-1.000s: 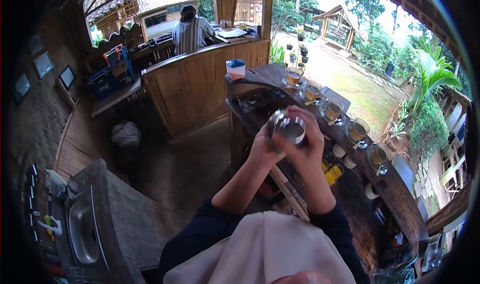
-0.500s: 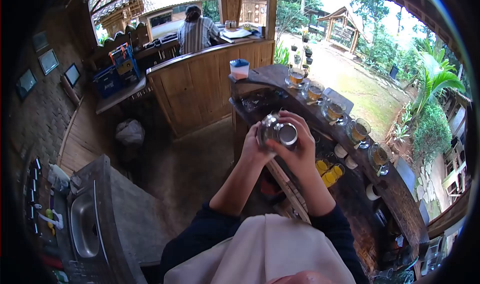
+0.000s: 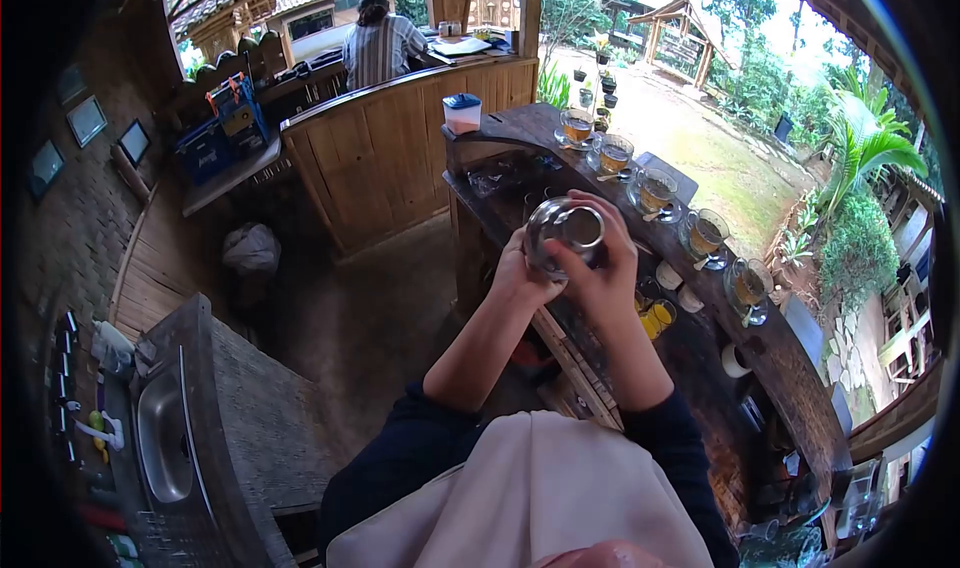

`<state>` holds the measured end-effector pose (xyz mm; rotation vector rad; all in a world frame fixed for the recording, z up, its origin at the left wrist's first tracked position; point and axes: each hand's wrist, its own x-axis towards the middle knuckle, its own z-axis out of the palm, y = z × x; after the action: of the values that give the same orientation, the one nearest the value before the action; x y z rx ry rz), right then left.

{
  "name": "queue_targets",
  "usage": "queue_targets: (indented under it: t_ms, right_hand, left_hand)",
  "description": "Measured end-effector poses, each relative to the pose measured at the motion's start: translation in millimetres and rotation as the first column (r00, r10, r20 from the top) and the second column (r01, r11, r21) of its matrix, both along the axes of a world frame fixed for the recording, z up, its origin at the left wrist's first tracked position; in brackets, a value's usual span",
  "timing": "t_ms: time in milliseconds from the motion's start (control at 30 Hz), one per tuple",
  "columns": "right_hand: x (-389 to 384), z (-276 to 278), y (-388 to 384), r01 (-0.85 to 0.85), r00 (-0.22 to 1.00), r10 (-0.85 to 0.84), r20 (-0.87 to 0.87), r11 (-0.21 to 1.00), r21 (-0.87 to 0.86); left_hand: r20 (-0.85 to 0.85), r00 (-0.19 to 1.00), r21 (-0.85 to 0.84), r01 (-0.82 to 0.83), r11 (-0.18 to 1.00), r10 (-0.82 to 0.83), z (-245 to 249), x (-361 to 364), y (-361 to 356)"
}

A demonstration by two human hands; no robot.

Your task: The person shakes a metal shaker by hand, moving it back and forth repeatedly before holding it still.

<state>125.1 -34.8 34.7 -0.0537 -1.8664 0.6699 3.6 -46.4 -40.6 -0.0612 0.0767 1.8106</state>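
At far left, 3 framed panels point(image 3: 86, 120) hang on the wall, above and behind a metal sink point(image 3: 165, 438). Next come a blue crate point(image 3: 203, 158) on a ledge and a pale bag point(image 3: 251, 248) below it. Behind a wooden partition point(image 3: 390, 148), a person in a striped shirt point(image 3: 378, 48) faces away. A container with a blue lid point(image 3: 462, 114) stands at the bench's near-left end. In the middle, the left hand point(image 3: 525, 276) is clamped around a silver vessel point(image 3: 550, 230), raised in front of the bench point(image 3: 797, 393); the right hand point(image 3: 608, 263) grips its rounded right end. Just right, a glass of yellow liquid point(image 3: 657, 318) sits lower down. Along the bench top, 5 glass cups point(image 3: 704, 232) hold amber liquid.
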Motion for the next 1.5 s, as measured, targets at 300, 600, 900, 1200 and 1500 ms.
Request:
queue_targets:
  t_ms: [300, 600, 900, 1200, 1500]
  right_hand:
    - [77.6, 37.9, -61.9, 0.111, 0.851, 0.397, -0.344, 0.504, 0.857]
    - [130.9, 39.3, 14.1, 0.257, 0.960, -0.279, -0.027, 0.840, 0.478]
    - [263.9, 37.2, -31.9, 0.370, 0.922, -0.184, -0.339, 0.174, 0.912]
    - [357.5, 104.5, -92.5, 0.413, 0.726, -0.663, -0.182, 0.209, 0.886]
    - [478.1, 110.2, -93.2, 0.651, 0.468, -0.877, -0.111, 0.257, 0.714]
  left_hand:
    - [-0.314, 0.878, 0.880, 0.127, 0.457, 0.361, 92.8, 73.7, -39.2]
    - [-0.220, 0.942, 0.309, 0.314, 0.898, -0.254, 54.9, 118.3, 32.9]
    - [-0.656, 0.751, 0.626, 0.597, 0.501, -0.075, 141.0, 217.9, 22.4]
    - [-0.654, 0.528, 0.276, 0.834, 0.478, -0.543, 192.1, 324.1, 11.9]
    - [-0.844, 0.303, 0.222, 0.948, 0.227, -0.442, 201.3, 478.3, 62.2]
